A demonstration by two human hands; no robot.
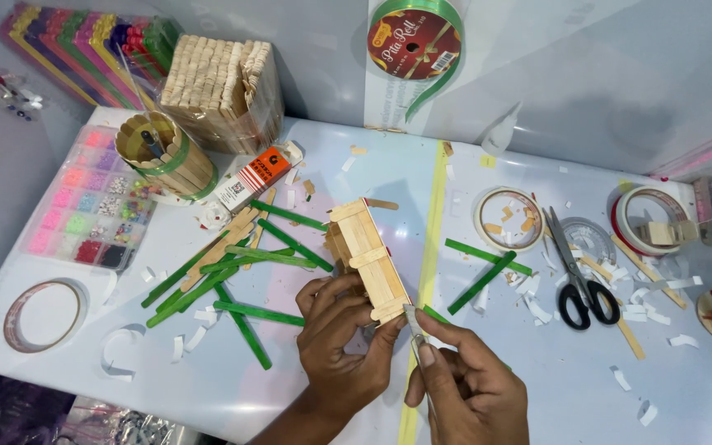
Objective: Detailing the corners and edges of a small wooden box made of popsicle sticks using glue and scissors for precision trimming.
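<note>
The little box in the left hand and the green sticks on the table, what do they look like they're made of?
The box in the left hand looks like bare, pale craft sticks joined side by side: matte wood, seams between the slats visible. The green sticks share that flat, round-ended shape, so likely wood too, painted or dyed; grain is too small to tell.

Pale craft-stick box [368,257], tilted, held above table.

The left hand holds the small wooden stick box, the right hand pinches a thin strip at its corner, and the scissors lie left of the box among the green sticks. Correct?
Not quite. In the head view the scissors lie right of the stick box, beside a tape roll. The left hand and right hand are as stated.
</note>
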